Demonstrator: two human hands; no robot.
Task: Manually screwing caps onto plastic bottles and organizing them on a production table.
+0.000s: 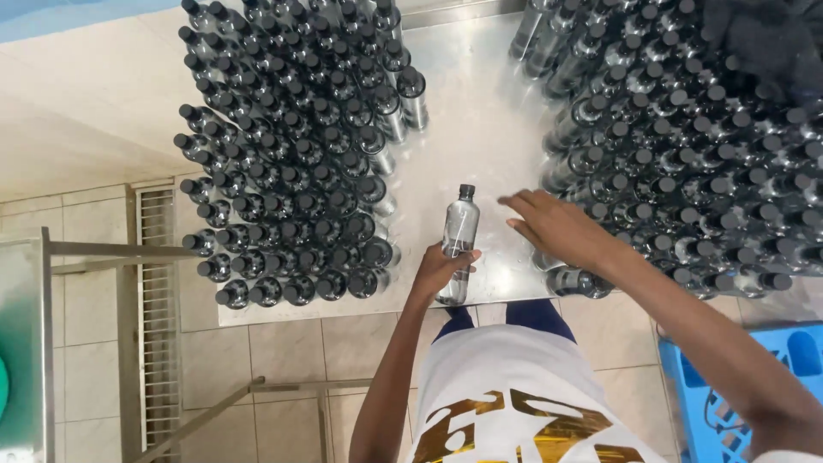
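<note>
- The left hand (441, 267) is closed around the lower body of a single clear plastic bottle with a black screw cap (459, 237), holding it upright at the near edge of the shiny steel tabletop (480, 129), in the bare lane between the two bottle groups.
- The right hand (557, 227) hangs open just right of that bottle, fingers spread and flat, holding nothing; it is nearest the right-hand cluster.
- To handle this well, I judge the grip should stay low and firm on the smooth, possibly wet body, keeping the bottle vertical so it does not knock its neighbours, since both groups stand tightly packed and one tip could topple several.
- Count: one bottle in hand.
- The left cluster of black-capped clear bottles (291, 154) holds many dozens, too crowded to count exactly.
- The right cluster of like bottles (677, 146) is likewise many dozens, partly cut off by the frame.
- One blue plastic crate (729, 386) sits on the tiled floor, near right.
- One metal frame stands near left.
</note>
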